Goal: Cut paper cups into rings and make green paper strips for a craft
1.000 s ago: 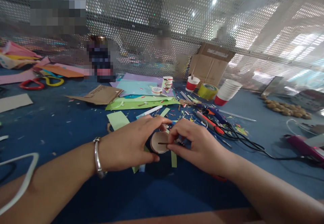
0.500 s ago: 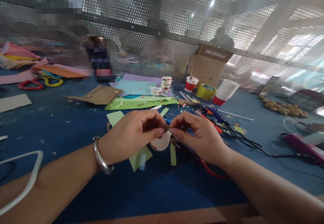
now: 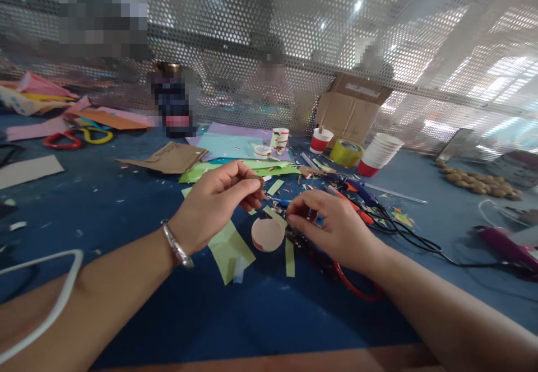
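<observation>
My left hand (image 3: 222,201), a silver bangle at its wrist, is pinched on a small brown piece (image 3: 260,182) above the middle of the table. To its right, my right hand (image 3: 325,223) has its fingers curled together low over the scraps; whatever they hold is too small to make out. Between and below the hands lies a round, pale paper cup piece (image 3: 268,234) with a red edge. Green paper (image 3: 229,249) lies left of it, and a narrow green strip (image 3: 290,259) to its right. Red-handled scissors (image 3: 357,285) are partly hidden beneath my right hand.
Coloured sheets (image 3: 231,143), stacked cups (image 3: 380,153), a red cup (image 3: 321,140) and yellow tape (image 3: 347,152) stand farther back. A glue gun (image 3: 361,191) with black cable lies right. Cardboard (image 3: 172,157) and yellow scissors (image 3: 97,135) are left. Behind is a perforated screen.
My hands have parted. The left one has moved up and slightly left with the brown piece, while the right has stayed low. More of the round cup piece now shows.
</observation>
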{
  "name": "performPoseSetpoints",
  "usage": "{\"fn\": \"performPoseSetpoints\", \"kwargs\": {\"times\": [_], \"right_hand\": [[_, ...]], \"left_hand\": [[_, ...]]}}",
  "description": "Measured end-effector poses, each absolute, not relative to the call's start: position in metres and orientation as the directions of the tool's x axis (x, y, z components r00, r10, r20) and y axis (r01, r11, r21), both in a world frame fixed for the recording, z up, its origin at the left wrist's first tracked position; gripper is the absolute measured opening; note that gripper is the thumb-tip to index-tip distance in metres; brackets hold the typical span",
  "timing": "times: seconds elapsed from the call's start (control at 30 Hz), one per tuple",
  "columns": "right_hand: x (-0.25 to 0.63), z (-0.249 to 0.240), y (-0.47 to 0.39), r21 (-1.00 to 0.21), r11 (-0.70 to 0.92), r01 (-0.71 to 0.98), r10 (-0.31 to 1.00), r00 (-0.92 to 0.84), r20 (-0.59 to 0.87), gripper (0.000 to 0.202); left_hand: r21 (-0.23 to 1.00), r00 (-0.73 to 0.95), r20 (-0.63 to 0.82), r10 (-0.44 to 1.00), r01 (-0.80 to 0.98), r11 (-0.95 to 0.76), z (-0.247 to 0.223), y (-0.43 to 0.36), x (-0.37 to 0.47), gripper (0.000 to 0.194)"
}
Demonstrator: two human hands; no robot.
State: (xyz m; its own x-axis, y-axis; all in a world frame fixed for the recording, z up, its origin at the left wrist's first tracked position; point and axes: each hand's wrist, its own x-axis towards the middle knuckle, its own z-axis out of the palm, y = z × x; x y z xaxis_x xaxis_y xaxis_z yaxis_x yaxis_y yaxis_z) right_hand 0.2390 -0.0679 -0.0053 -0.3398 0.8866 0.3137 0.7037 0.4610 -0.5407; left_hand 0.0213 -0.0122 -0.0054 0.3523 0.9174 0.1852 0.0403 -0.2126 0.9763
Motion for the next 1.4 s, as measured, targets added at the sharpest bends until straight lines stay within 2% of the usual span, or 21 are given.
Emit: {"fn": "performPoseSetpoints", "kwargs": {"times": [0.23,0.57,0.7,0.8,0.97,1.07,1.17,1.3,1.4], "right_hand": [[0.240,-0.007,-0.066,-0.502,0.502,0.705,0.865,-0.397,0.307,0.006],[0.242,-0.007,-0.061,-0.486,0.493,0.721,0.870,-0.399,0.291,0.007],[0.242,-0.007,-0.061,-0.480,0.508,0.715,0.861,-0.407,0.305,0.007],[0.242,-0.007,-0.062,-0.459,0.526,0.716,0.849,-0.411,0.333,0.008],[0.247,-0.002,-0.059,-0.381,0.519,0.765,0.848,-0.406,0.340,0.008],[0.267,0.008,-0.052,-0.321,0.429,0.844,0.890,-0.335,0.310,0.011],[0.304,0.016,-0.043,-0.355,0.130,0.926,0.981,-0.068,0.182,0.014],[0.361,0.012,-0.032,-0.354,-0.127,0.927,0.974,0.184,0.132,0.018],[0.386,0.001,-0.023,-0.402,-0.243,0.883,0.956,0.288,0.055,0.018]], "left_hand": [[0.966,0.391,0.162,0.906,0.124,-0.226,-0.004,-0.014,0.020,0.015],[0.961,0.394,0.160,0.905,0.145,-0.233,-0.012,-0.013,0.023,0.025],[0.959,0.316,0.204,0.926,0.125,-0.254,-0.012,-0.014,0.030,0.028],[0.973,0.249,0.180,0.952,0.098,-0.209,-0.003,-0.011,0.039,0.025],[0.973,0.090,0.216,0.972,-0.106,-0.206,0.013,0.003,0.056,0.023],[0.976,0.086,0.159,0.984,-0.167,-0.143,0.010,0.008,0.062,0.022],[0.989,0.184,0.076,0.980,-0.140,-0.051,-0.002,0.008,0.060,0.024],[0.993,0.213,0.026,0.977,-0.117,-0.001,-0.012,0.008,0.054,0.023],[0.996,0.226,0.003,0.974,-0.089,0.018,-0.014,0.009,0.054,0.024]]}}
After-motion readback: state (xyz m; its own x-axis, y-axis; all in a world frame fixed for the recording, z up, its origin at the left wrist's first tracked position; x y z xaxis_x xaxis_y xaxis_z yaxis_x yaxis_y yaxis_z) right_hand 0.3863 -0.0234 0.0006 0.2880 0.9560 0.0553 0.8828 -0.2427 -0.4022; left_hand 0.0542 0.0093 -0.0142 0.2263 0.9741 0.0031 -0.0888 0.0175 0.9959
